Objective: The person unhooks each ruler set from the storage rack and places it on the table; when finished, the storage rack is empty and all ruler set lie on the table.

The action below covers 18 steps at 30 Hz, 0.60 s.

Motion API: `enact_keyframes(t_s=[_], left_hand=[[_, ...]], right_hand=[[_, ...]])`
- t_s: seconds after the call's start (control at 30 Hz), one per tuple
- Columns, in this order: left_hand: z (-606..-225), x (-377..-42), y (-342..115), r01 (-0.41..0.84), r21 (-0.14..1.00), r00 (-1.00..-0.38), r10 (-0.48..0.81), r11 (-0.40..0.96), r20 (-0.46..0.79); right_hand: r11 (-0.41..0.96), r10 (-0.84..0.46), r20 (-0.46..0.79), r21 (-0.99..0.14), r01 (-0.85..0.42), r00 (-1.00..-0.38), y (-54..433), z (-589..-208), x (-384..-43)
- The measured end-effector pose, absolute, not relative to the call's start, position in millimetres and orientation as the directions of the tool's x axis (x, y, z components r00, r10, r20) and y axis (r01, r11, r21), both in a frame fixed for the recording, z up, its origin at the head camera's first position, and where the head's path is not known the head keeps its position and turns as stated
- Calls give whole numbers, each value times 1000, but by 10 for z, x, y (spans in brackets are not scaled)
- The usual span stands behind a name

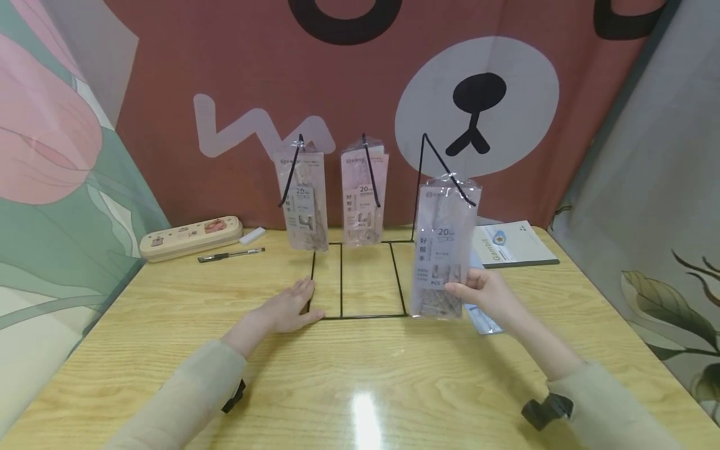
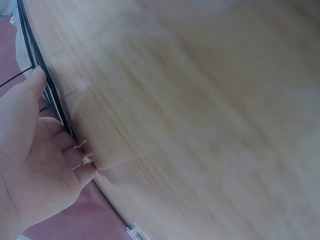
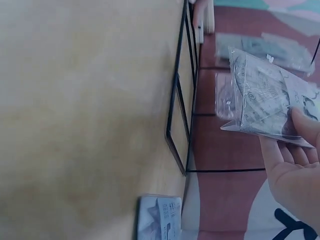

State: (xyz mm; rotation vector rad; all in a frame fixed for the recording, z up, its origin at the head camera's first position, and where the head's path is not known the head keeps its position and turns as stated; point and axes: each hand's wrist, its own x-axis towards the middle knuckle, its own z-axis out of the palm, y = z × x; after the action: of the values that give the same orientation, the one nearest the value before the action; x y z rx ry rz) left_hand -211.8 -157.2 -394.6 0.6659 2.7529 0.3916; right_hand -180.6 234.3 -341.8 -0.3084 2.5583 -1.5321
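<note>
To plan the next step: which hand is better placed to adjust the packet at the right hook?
Probably the right hand: it pinches that packet, while the left hand rests at the rack's left end.

A wood-grain table (image 1: 304, 387) carries a black wire rack (image 1: 340, 281) at its middle, flanked at left by a cream pencil case (image 1: 191, 240), a white eraser (image 1: 252, 235) and a pen (image 1: 232, 254), and at right by a light-covered notebook (image 1: 514, 244) and a partly hidden blue packet (image 1: 485, 322)
</note>
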Motion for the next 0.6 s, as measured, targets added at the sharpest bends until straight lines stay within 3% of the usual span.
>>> enact_keyframes(t_s=[0.2,0.4,0.6], left_hand=[[-3951,-2121,-1575,399,330,-852,478,856,-212],[-3961,-2130,-1582,401,322,-854,477,858,-207],[-3966,-2134,-1583,408,321,-852,483,854,-201]], right_hand=[[474,-270,-33,-875,-103,-962,2478,-3410,-1363],[391,-382,47,-897,-207,-923,2803,-3452,-1115],[516,-239,83,-833,-198,-968,3270,-3420,-1111]])
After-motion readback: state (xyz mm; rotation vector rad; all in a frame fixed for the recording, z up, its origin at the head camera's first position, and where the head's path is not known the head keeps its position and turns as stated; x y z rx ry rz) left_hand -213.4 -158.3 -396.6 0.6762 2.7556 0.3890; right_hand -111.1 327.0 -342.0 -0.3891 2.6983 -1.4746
